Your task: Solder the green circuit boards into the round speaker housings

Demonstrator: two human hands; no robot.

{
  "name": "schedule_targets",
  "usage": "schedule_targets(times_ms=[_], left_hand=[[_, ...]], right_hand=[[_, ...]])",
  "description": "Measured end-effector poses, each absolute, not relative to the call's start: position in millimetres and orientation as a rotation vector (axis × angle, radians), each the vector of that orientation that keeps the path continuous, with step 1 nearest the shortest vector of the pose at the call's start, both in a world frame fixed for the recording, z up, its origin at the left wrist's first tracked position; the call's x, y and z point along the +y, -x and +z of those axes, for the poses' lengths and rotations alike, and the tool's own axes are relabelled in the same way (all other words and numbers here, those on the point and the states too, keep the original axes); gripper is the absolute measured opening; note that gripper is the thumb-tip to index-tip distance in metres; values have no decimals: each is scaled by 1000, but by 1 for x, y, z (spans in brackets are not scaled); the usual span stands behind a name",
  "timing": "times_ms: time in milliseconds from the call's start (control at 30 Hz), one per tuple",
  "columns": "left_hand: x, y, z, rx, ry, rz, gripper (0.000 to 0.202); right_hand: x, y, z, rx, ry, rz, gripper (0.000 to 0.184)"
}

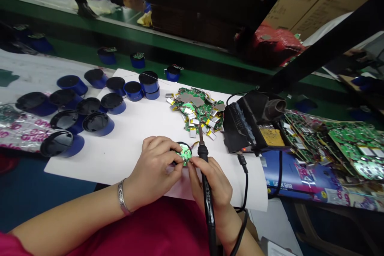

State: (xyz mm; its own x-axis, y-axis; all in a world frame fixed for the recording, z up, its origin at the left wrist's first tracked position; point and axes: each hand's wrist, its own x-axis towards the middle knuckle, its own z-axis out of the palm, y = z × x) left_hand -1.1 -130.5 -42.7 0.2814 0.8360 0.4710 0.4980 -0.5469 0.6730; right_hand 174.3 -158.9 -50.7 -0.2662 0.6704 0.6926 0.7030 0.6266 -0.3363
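Note:
My left hand [157, 164] is closed, its fingertips and thumb pinching the left side of a small round green circuit board [186, 153]. A dark rim shows along the back of the board; what lies under it is hidden by my fingers. My right hand [214, 180] holds a soldering iron [207, 192], its handle lying across the fingers and its tip pointing away from me, past the board. The thumb and forefinger of that hand meet at the board's right edge; whether they grip a wire there is too small to tell. A thin wire rises from the board's right side.
Beyond my hands lies a heap of green boards with small silver battery cells [195, 112]. At its right stands a black soldering-iron holder with a yellow sponge [271, 137]. Several blue cups [99, 124] stand at left on white paper [141, 124]. More board panels [357, 144] lie far right.

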Motion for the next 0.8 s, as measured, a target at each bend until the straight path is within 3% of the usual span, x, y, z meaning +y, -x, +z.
schedule_targets(times_ms=[267, 500, 667, 800], left_hand=[[-132, -1, -42, 1405, -2063, 1124, 16], [-126, 3, -31, 1425, -1999, 833, 17], [-121, 2, -26, 1436, -1971, 715, 17], [-116, 1, -24, 1425, -1964, 651, 18]], right_hand=[[-164, -170, -54, -1993, 1107, -75, 38], [-161, -176, -37, -1783, 1230, -44, 41], [-152, -194, -9, -1377, 1338, 281, 18], [-142, -202, 3, -1445, 1318, 317, 6]])
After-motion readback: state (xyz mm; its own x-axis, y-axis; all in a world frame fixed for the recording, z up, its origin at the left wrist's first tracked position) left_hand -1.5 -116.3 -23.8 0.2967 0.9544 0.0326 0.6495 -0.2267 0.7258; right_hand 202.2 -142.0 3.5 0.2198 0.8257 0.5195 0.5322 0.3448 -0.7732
